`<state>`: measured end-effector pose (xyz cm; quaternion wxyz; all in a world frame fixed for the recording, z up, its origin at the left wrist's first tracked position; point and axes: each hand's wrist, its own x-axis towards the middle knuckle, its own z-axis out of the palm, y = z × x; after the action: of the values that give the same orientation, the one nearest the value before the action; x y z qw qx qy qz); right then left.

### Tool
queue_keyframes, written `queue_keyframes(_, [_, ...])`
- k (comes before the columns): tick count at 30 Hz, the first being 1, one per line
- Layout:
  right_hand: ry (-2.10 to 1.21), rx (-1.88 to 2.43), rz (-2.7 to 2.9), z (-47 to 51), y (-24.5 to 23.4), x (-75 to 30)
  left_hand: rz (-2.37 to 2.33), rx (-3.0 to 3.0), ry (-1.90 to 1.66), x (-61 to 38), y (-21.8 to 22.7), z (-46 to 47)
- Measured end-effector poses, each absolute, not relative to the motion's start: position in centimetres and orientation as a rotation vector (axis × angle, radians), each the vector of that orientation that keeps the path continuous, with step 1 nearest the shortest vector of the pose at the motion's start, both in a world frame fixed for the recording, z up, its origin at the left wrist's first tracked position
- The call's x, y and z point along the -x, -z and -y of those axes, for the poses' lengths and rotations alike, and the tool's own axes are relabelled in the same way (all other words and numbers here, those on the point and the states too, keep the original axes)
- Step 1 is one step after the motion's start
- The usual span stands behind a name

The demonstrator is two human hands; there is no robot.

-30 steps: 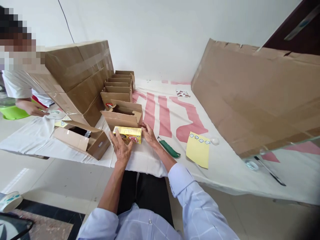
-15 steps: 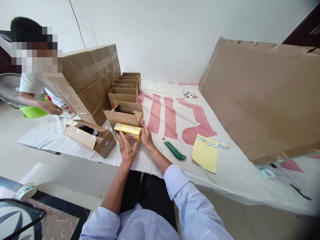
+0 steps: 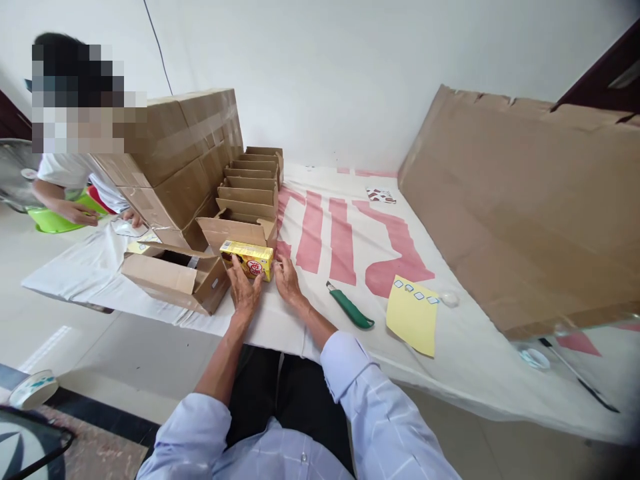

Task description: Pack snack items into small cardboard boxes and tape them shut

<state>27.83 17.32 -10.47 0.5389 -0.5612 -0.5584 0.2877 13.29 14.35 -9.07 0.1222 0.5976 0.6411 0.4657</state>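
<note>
Left grip [image 3: 245, 292] and right grip [image 3: 289, 283] spread at the yellow box [image 3: 253, 254]; likely light, crushable, I'd hold its ends.

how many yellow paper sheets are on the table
2: one yellow paper sheet right of the green-handled knife, another partly hidden behind the leftmost open brown cardboard box; others may be hidden.

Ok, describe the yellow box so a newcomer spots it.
On the cloth-covered table, brown cartons line up along a cardboard wall. Before the nearest carton, between the left hand and right hand, sits the yellow box. Its yellow, red-printed sides stand out against brown cardboard.
</note>
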Motion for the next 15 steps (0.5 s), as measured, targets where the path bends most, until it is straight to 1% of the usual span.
queue_keyframes(5, [-0.572, 1.323, 1.384, -14.4, 11.9, -29.4, -1.839, -1.734, -1.367, -14.9, 8.9, -16.3])
queue_keyframes(15, [-0.561, 1.339, 1.398, -14.1, 12.0, -29.5, -1.756, -1.718, -1.428, -14.4, 9.0, -19.5])
